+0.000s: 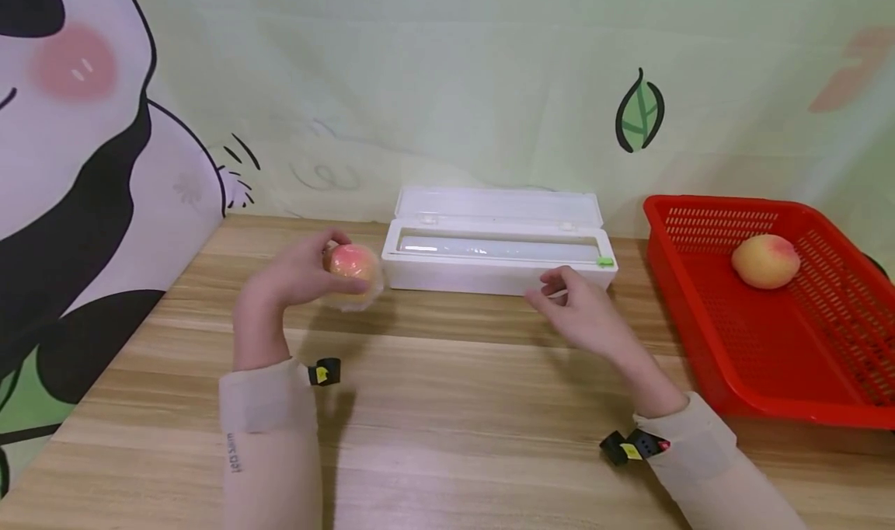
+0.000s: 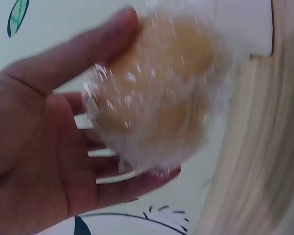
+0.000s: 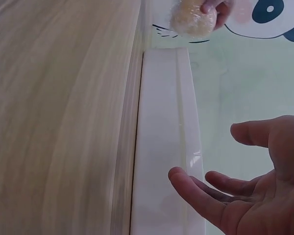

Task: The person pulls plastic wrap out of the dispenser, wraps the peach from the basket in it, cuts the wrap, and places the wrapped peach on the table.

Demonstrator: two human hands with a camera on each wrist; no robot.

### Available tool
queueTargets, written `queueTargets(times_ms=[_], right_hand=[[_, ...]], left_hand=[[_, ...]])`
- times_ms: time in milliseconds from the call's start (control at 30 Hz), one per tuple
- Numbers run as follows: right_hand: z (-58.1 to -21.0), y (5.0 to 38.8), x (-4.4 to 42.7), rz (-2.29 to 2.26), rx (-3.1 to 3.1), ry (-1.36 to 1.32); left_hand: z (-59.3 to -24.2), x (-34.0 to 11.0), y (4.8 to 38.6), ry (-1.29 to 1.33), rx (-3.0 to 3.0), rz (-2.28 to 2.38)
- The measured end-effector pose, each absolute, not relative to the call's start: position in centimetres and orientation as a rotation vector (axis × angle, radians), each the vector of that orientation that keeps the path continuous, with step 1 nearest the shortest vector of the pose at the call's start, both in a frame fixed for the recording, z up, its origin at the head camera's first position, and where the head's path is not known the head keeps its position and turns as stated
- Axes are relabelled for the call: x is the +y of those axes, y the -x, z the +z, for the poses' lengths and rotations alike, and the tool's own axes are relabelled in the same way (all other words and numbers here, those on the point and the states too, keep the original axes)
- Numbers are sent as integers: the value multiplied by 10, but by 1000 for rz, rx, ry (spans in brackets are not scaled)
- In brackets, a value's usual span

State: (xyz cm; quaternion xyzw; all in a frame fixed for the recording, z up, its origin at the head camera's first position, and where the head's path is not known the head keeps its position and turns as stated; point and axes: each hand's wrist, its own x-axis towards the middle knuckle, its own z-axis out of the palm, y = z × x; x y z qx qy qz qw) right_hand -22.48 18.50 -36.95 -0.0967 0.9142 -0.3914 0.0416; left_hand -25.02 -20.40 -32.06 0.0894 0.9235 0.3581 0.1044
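My left hand holds a peach wrapped in clear film, above the table left of the white box. In the left wrist view the thumb and fingers curl round the wrapped peach, the film crumpled over it. My right hand is at the front right of the box, its fingers loosely bent with nothing between them. The right wrist view shows that hand beside the white box, thumb apart from the fingers. The box's clear lid stands raised, a roll of film inside.
A red basket stands at the right with an unwrapped peach in it. Behind the wooden table hangs a pale green backdrop with a panda and a leaf. A green slider sits on the box's right end.
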Motion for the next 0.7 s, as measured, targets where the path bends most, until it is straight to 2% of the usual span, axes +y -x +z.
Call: queueTargets(times_ms=[233,467,700], right_hand=[[-370,226,186,-1190,2810,282],[-372,228,187,-1179,2819,299],[-369,227,189,-1171,2808,294]], left_hand=[[-329,-227,252,37,2751,1076],[-336,-242,255,442,2768,1329],[-351,-259,258,680,2751,1355]])
